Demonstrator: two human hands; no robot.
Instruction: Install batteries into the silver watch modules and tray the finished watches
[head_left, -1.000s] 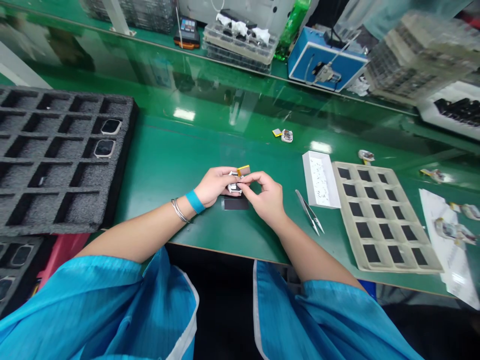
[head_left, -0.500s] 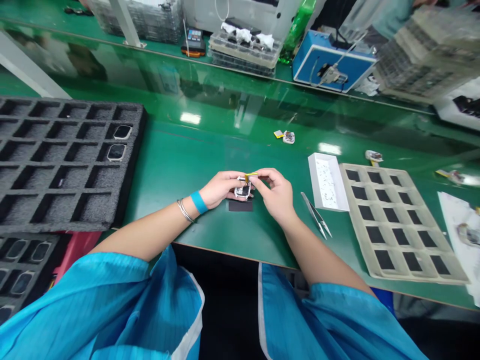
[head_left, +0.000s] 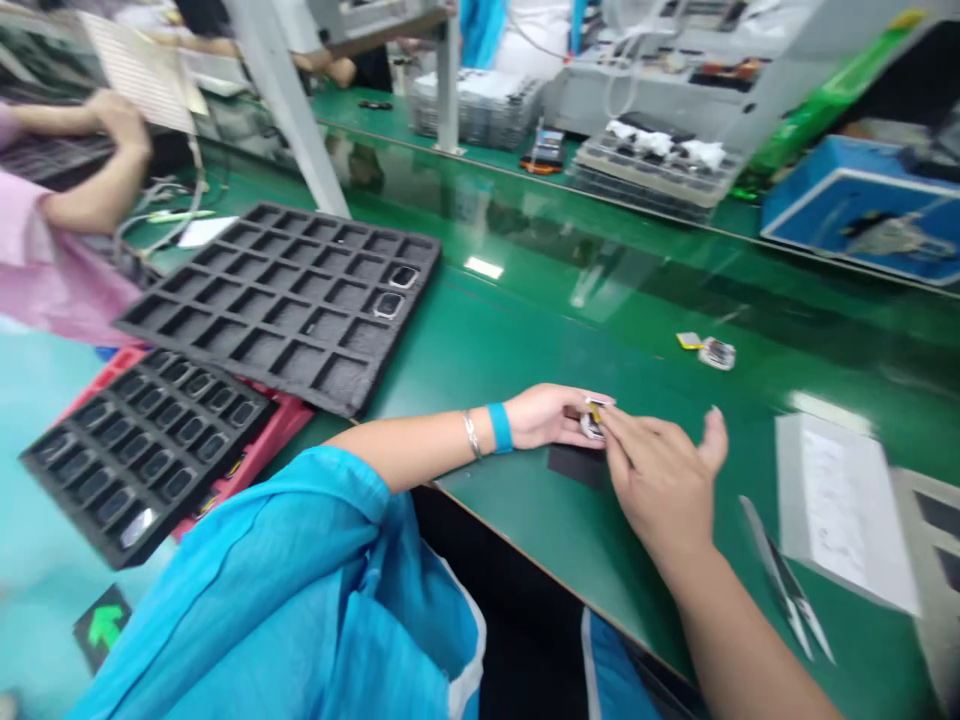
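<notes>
Metal part (head_left: 592, 424) in left hand (head_left: 547, 417), right hand (head_left: 660, 482) touching it

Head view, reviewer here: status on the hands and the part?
Left hand pinching small metal part, yellow tab on it. Right hand at it, thumb spread. Black pad just below. Tweezers off to the right, not in the way.

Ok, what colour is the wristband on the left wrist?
The wristband is teal blue, clearest in the head view.
</notes>
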